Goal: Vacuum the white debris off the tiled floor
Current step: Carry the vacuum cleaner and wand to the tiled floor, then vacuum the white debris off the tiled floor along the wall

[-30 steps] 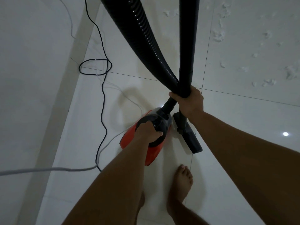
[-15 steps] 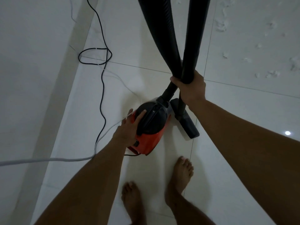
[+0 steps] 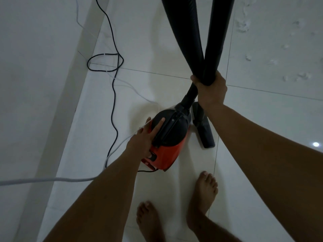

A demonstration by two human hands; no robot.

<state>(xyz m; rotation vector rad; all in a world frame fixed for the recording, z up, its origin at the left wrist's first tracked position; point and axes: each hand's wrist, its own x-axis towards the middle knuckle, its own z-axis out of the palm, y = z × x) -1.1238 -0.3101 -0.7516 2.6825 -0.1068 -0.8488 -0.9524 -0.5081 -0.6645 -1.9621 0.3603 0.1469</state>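
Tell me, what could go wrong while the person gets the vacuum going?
The black cord and the white cord snake loosely over the floor beside the bare feet, so a step could snag or trip. The right hand bunches hose and wand together, which might kink the hose. The left hand rests open on the vacuum, which could roll away.

single view only, head-worn, wide-angle. looks steeply down and slightly forward from standing height onto the tiled floor [image 3: 262, 119]. both forearms enter from the bottom edge; bare feet [image 3: 206, 193] at bottom centre, right below the lens. vacuum body [image 3: 167, 137] near mid-frame, within arm's reach. wall base [image 3: 52, 119] runs up the left side. edges bowed by lens.
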